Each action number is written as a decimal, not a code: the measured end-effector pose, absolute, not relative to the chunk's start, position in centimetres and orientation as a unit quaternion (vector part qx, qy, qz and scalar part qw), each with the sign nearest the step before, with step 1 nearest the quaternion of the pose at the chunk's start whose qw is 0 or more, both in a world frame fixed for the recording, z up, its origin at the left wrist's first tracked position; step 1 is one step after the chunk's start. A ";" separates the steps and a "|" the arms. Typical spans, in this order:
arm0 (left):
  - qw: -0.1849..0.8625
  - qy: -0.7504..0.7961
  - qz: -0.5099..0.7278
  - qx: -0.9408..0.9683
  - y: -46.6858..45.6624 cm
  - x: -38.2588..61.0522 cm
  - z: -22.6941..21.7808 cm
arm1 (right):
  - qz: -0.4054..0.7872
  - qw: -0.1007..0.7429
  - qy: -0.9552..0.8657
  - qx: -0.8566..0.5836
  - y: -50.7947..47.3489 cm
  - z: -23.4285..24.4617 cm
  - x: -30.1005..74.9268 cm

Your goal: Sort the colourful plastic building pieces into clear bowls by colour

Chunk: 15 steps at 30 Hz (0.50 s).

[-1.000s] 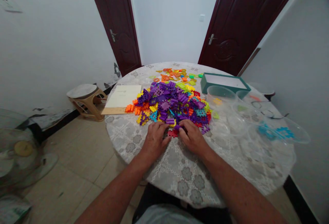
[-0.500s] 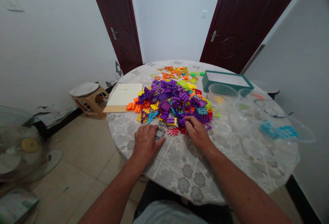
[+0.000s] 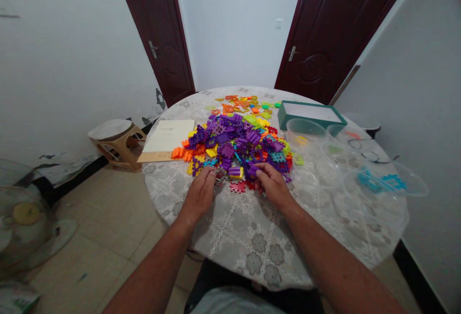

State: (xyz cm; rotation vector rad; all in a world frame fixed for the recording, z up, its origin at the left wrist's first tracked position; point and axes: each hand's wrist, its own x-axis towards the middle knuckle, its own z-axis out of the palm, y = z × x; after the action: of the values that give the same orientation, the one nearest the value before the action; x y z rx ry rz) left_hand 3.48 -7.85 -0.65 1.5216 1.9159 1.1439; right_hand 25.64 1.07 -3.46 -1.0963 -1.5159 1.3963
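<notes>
My left hand (image 3: 200, 193) is at the near left edge of a heap of plastic building pieces (image 3: 227, 150). Its thumb and fingers pinch a dark grey toothed piece (image 3: 218, 175), mostly hidden by the hand. On the other side, my right hand (image 3: 272, 185) grips a purple plastic piece (image 3: 254, 169) between thumb and fingertips. Between the hands lie a purple and yellow piece (image 3: 236, 173) and a flat red toothed piece (image 3: 237, 187) on the tablecloth.
Orange pieces (image 3: 230, 108) are scattered behind the heap. A cream booklet (image 3: 171, 134) lies to the left. At the right stand a green box (image 3: 312, 112) and clear plastic tubs (image 3: 306, 126), one holding blue pieces. A stool (image 3: 117, 143) stands beyond the table's left edge.
My left hand has gone from lying over the grey piece to pinching it, turned on its side. My right hand keeps the purple piece, slightly raised. The view has shifted a little.
</notes>
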 end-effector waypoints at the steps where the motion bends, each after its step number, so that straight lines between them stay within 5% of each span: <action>1: 0.204 0.695 0.407 0.557 -7.4 3.3 -0.5 | 0.541 0.394 -0.602 -0.435 1.1 -3.4 25.7; 10: 0.007 0.759 0.185 0.624 -5.8 2.2 -2.5 | 0.472 0.395 -0.661 -0.430 1.4 -4.1 26.2; 15: -0.094 0.750 0.192 0.625 -6.3 3.0 -2.2 | 0.463 0.429 -0.629 -0.454 1.7 -3.9 26.4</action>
State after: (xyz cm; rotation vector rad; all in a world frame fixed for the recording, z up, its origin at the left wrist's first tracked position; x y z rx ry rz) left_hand 2.96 -6.34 -2.24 2.0925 2.5105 0.6427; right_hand 26.40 1.70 -3.89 -1.1346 -1.5696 1.1554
